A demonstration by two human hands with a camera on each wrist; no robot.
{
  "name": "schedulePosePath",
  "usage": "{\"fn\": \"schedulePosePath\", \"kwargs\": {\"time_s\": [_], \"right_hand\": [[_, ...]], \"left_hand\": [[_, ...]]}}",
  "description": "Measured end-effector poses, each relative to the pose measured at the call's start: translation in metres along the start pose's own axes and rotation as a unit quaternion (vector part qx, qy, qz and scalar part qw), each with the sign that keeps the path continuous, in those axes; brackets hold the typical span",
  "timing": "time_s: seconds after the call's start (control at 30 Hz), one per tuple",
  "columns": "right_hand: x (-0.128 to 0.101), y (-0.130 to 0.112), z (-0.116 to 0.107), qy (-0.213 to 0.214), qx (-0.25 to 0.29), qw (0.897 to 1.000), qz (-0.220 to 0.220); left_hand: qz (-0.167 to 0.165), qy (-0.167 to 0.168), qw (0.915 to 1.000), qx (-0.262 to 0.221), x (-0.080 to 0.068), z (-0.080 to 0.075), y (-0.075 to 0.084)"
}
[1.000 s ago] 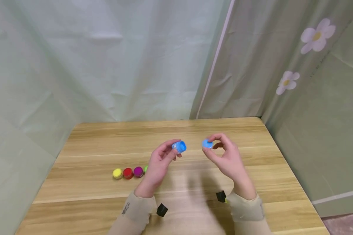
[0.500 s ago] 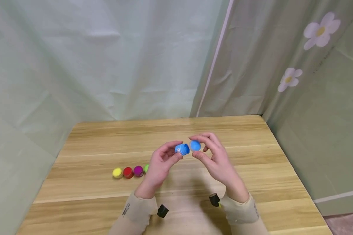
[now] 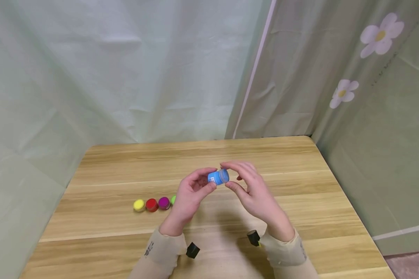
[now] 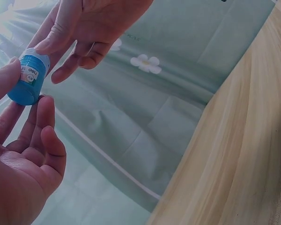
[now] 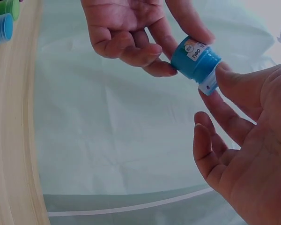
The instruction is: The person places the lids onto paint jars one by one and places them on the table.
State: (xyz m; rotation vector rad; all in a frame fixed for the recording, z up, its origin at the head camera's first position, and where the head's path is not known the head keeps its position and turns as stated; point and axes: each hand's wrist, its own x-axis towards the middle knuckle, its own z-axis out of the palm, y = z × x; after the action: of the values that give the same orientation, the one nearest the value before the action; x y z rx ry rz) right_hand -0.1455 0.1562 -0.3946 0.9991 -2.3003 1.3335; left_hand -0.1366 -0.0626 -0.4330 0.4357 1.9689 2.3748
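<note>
My left hand (image 3: pixel 192 190) grips a small blue paint jar (image 3: pixel 215 178) between thumb and fingers, held above the table with its mouth tilted to the right. A clear-rimmed lid (image 3: pixel 224 175) sits at the mouth of the jar, pinched by the thumb and index finger of my right hand (image 3: pixel 256 192). In the right wrist view the lid (image 5: pixel 208 83) touches the neck of the blue jar (image 5: pixel 192 58), slightly askew. A white label with printing shows on the jar (image 4: pixel 28 79) in the left wrist view.
On the wooden table (image 3: pixel 108 170), left of my hands, stand a yellow jar (image 3: pixel 139 205), a red jar (image 3: pixel 151 205), a purple jar (image 3: pixel 164 203) and a partly hidden green jar (image 3: pixel 173 200). Another blue jar (image 5: pixel 1 29) shows in the right wrist view. Curtains (image 3: pixel 160 77) hang behind.
My right hand has moved left, bringing the lid from apart to the mouth of the blue jar. The left hand has shifted slightly right and turned the jar more sideways.
</note>
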Motion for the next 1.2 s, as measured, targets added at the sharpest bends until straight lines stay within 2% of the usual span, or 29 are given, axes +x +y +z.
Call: {"fn": "schedulePosePath", "kwargs": {"time_s": [0.4, 0.57, 0.9, 1.1, 1.2], "right_hand": [[-0.0015, -0.0001, 0.0019, 0.001, -0.017, 1.000, -0.016], [-0.0021, 0.0003, 0.0022, 0.002, -0.029, 1.000, -0.008], [-0.0023, -0.0001, 0.0017, 0.001, -0.051, 0.998, 0.027], [-0.0022, -0.0018, 0.0028, -0.013, -0.075, 0.994, 0.075], [-0.0028, -0.0027, 0.0017, -0.024, -0.070, 0.992, 0.101]], "left_hand": [[0.004, -0.009, 0.9999, -0.009, 0.0001, -0.0004, -0.0026], [0.000, -0.007, 1.0000, -0.003, 0.0002, -0.0008, -0.0014], [-0.003, -0.010, 0.9999, 0.005, -0.0006, -0.0003, 0.0011], [0.002, -0.019, 0.9998, 0.008, -0.0011, -0.0001, 0.0006], [0.000, -0.019, 0.9998, 0.009, -0.0012, -0.0002, 0.0001]]}}
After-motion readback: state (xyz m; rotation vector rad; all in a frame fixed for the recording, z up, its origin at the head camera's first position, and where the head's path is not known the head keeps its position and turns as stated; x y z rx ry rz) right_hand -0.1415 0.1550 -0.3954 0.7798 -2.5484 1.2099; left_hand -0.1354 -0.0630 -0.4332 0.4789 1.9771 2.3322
